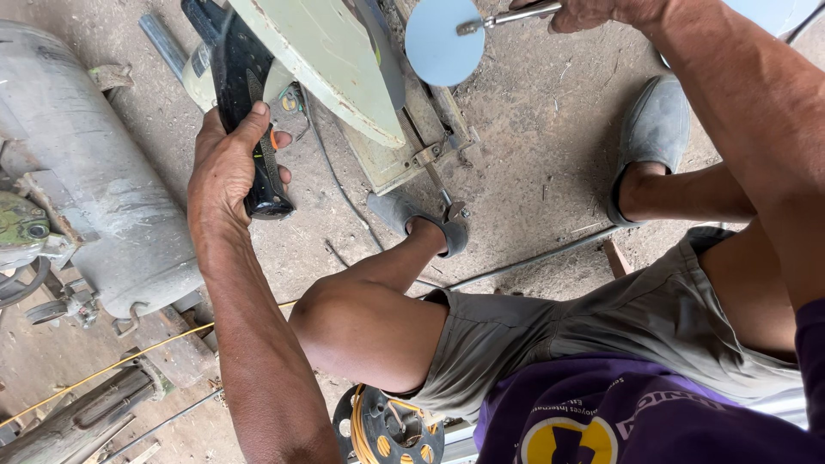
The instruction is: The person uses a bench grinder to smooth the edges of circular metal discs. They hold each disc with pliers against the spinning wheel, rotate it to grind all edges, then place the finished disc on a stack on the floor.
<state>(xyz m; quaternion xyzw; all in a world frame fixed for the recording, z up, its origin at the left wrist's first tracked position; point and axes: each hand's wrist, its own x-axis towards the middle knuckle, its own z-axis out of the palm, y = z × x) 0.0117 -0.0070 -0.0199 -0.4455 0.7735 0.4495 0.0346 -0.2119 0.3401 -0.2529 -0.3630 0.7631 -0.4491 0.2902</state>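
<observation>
My left hand [228,163] grips the black handle [249,112] of a chop saw, whose pale green blade guard [322,51] tilts across the top of the view. My right hand [589,12], at the top edge, holds a thin metal rod [516,15] that ends in a round light-blue disc [444,41] beside the guard. The saw's base and vise screw [421,146] lie on the dirt floor under the disc. My left foot in a grey shoe [404,213] rests against the base.
A grey metal tank [94,172] lies at the left with a small green motor [21,225]. A long steel rod [533,258] lies on the ground. A cable reel [387,430] with yellow cord sits under my knee. My right shoe [653,129] is planted on the dirt.
</observation>
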